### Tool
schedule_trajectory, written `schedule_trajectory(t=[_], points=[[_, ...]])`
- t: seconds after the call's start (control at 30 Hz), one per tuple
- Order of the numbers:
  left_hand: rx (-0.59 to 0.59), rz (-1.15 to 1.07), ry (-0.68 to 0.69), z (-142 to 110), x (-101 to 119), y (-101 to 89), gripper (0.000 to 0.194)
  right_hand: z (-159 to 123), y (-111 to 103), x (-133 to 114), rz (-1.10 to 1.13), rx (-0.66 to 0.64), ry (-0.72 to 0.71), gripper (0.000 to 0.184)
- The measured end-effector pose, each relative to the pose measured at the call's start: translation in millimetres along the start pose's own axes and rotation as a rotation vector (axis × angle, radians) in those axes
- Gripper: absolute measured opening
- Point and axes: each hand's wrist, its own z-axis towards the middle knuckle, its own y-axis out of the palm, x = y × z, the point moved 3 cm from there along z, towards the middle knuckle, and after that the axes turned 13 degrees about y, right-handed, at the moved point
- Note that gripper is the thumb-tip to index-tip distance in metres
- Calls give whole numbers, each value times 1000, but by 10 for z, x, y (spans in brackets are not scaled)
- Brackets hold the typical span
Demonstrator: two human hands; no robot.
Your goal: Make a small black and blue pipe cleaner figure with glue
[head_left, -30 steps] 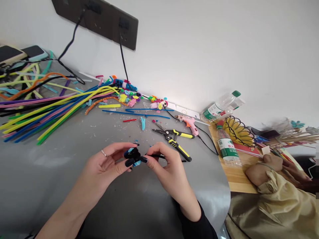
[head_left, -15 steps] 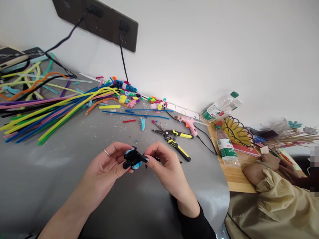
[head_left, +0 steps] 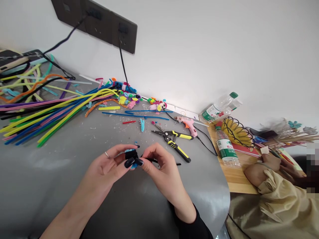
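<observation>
One small black-and-blue fuzzy piece [head_left: 130, 154] is held up over the near part of the grey bench [head_left: 62, 176], between the two hands. The left hand [head_left: 107, 167] grips it, fingers closed around its edges. The right hand [head_left: 163, 166] pinches a thin black strip [head_left: 176, 163] right beside the piece; the strip runs out behind that hand, and its join to the piece seems hidden by the fingertips.

Just beyond the hands lie wire strippers [head_left: 174, 136] with black-and-yellow handles spread apart, and past them a pink glue gun [head_left: 188, 124] with a black cord. Left of the strippers are a folded light-blue pipe cleaner [head_left: 142, 125], a short red piece [head_left: 129, 122] and long blue pipe cleaners [head_left: 136, 115]. Small colourful figures [head_left: 158, 106] sit near the wall, and a many-coloured pipe-cleaner bundle [head_left: 72, 103] fans out at left.

To the right, a wooden table [head_left: 239, 181] carries a water bottle [head_left: 225, 148] and a yellow basket [head_left: 234, 132] with black wire loops, near another person's khaki sleeve [head_left: 281, 194].
</observation>
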Motion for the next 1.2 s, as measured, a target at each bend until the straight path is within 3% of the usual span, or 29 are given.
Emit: schedule_trajectory(t=[0.2, 0.47, 1.0, 1.2], points=[[70, -39, 30, -6, 61, 42, 42, -3, -45, -2, 22, -15, -27, 35], [1, -172, 42, -22, 24, 52, 36, -8, -77, 24, 18, -12, -47, 12], [152, -134, -17, 5, 35, 142, 47, -30, 14, 28, -132, 41, -103, 10], [186, -136, -32, -6, 25, 112, 41, -26, -49, 21, -143, 55, -127, 6]])
